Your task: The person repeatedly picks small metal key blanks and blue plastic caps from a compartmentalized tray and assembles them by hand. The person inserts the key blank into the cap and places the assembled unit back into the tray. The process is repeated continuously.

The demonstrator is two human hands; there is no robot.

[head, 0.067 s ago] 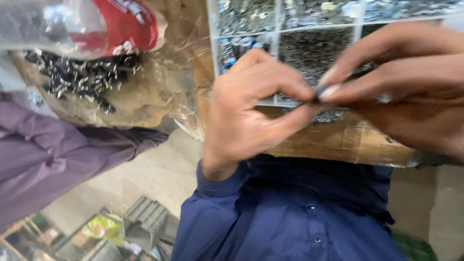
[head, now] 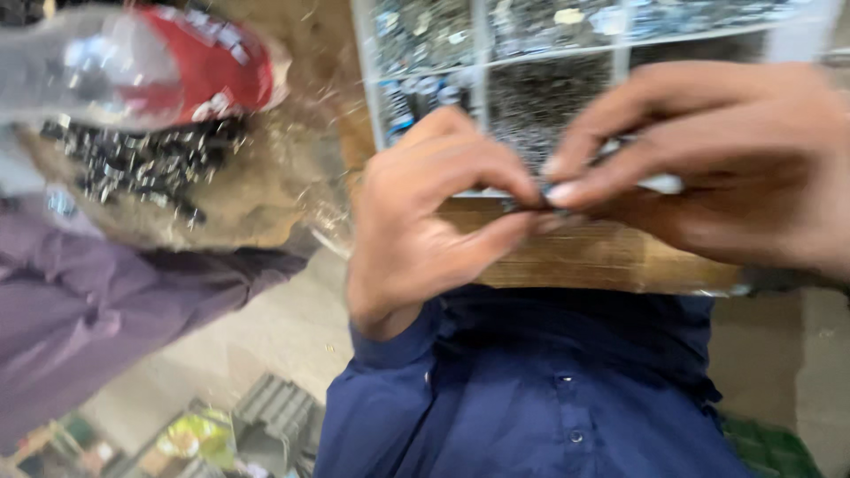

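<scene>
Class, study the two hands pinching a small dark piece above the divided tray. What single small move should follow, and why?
Probably a small twist of the small dark part with the left hand while the right hand steadies it. Both hands' fingertips meet on it, close above the divided tray of small metal pieces. Blur hides what the part is, so this is a guess.

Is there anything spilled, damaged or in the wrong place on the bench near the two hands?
Yes. A loose heap of small dark metal parts lies scattered on the wooden bench, outside the white compartment tray. The left hand and right hand pinch one tiny dark piece. Blur hides any damage.
</scene>
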